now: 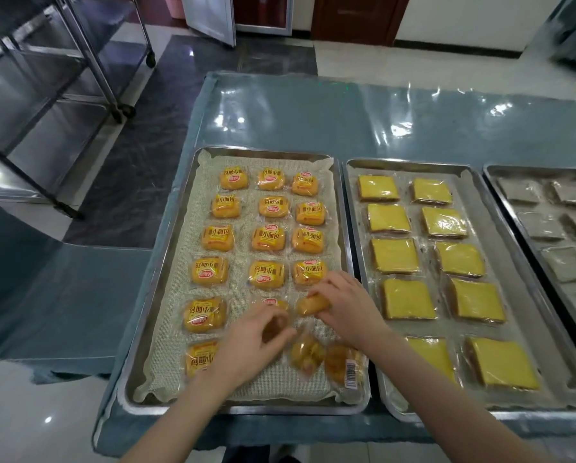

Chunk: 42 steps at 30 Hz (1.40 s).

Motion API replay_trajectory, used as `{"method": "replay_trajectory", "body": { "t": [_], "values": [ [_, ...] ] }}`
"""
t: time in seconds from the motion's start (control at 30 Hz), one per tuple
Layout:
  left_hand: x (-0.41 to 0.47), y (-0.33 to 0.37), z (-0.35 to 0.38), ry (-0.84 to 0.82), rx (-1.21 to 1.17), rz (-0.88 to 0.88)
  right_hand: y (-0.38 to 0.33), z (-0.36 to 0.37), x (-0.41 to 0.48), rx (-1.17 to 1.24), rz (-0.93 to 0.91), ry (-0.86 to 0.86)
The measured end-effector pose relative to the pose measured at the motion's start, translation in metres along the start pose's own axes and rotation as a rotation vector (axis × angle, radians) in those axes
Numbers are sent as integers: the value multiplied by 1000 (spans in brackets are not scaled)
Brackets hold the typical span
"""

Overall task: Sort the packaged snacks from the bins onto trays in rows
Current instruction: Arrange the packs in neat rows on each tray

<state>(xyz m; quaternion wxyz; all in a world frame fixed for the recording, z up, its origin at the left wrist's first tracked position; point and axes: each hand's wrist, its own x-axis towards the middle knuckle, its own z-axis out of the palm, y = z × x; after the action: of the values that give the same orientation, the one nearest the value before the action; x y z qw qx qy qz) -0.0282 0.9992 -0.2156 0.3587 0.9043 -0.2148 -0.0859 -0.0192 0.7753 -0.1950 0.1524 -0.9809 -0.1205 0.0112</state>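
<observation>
10 cake pks (394,255); left hand (246,345), right hand (343,302) grip 2 buns (313,304).

Orange bread packets (273,240) lie flat in three columns on the cloth-lined left tray (168,262), the nearest few askew. Clear-wrapped yellow cake slices (395,255) fill the middle tray (358,228) in two columns; grey packets (543,225) cover the right tray (540,172), partly out of view.
</observation>
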Motion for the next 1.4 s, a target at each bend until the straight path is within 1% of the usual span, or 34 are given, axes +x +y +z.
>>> {"method": "replay_trajectory", "body": {
  "t": [0.07,0.1,0.2,0.3,0.37,0.47,0.53,0.63,0.67,0.73,0.8,0.87,0.97,1.1,1.17,1.2,1.23,1.3,1.4],
  "values": [
    [-8,3,6,-148,-11,-12,-3,4,-1,1,44,70],
    [-10,2,8,-176,2,-11,-4,7,-2,3,52,53],
    [-13,-2,8,-141,-51,-27,0,12,-8,104,80,-101],
    [-15,-10,3,-135,-90,-67,9,10,-15,191,95,-190],
    [-17,-16,1,-166,-106,-107,11,8,-17,193,123,-253],
    [-21,-20,0,-239,-104,-169,3,8,-14,134,149,-327],
    [-22,-22,0,-254,-73,-155,-3,7,-11,87,158,-287],
    [-25,-22,-1,-249,-40,-133,-3,7,-6,18,130,-138],
    [-27,-21,-2,-241,-33,-143,-3,7,-5,-15,125,-136],
    [-28,-19,-4,-228,-30,-176,-3,7,-4,-77,117,-205],
    [-30,-17,-7,-217,-21,-195,-2,6,-4,-65,124,-265],
    [-32,-18,-10,-208,13,-193,-2,1,-6,-11,144,-246],
    [-39,-21,-14,-203,136,-169,3,-9,-23,-1,137,-178],
    [-48,-26,-12,-125,423,-137,11,-20,-67,57,129,-283],
    [-51,-24,-11,-72,427,-117,13,-21,-87,100,93,-323],
    [-52,-21,-9,-56,408,-76,13,-20,-95,113,81,-336],
    [-52,-17,-6,-62,386,-23,13,-18,-101,122,79,-343],
    [-52,-12,1,-135,362,61,10,-14,-108,112,74,-325],
    [-51,-7,9,-232,411,47,3,-13,-109,154,88,-230]
  ]
}}
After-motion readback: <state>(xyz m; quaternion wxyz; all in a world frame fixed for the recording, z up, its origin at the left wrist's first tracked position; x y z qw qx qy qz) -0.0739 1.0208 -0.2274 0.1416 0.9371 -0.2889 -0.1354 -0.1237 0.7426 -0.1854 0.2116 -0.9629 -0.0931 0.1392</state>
